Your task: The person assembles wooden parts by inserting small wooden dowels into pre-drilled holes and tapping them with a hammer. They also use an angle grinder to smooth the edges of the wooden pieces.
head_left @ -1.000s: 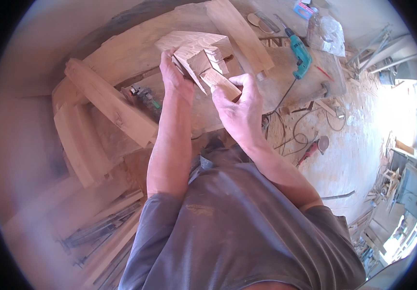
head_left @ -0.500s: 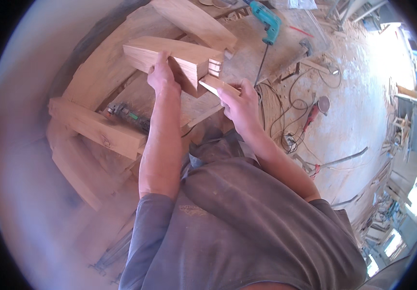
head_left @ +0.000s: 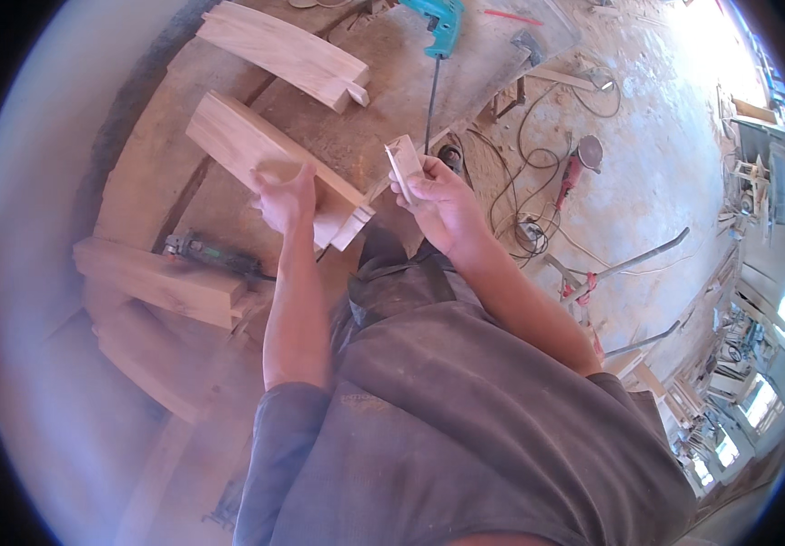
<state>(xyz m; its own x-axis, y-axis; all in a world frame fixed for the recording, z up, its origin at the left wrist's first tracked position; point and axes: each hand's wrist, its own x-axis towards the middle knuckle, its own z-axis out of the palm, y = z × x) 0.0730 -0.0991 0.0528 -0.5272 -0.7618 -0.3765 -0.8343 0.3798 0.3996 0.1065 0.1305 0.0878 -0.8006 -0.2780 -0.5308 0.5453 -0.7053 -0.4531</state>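
My left hand [head_left: 283, 196] grips a thick, pale wooden beam [head_left: 233, 136] near its slotted end. The beam slants toward me over the workbench [head_left: 174, 118]; whether it rests on the bench or is held just above it, I cannot tell. A small flat piece of wood [head_left: 404, 162] stands tilted up between the thumb and fingers of my right hand [head_left: 438, 196]. That piece is apart from the beam, to the right of its slotted end.
Farther back on the bench lie another beam [head_left: 288, 55] with a tenon and a teal power drill [head_left: 443, 32] with a long bit. Left are a dark power tool [head_left: 215, 255] and a lower beam [head_left: 160, 282]. A red grinder [head_left: 574, 168] and cables [head_left: 524, 155] lie on the floor.
The beam in my left hand has swung round, its slotted end now lower and closer to me. My right hand has drawn the flat piece away from that end and tipped it up.
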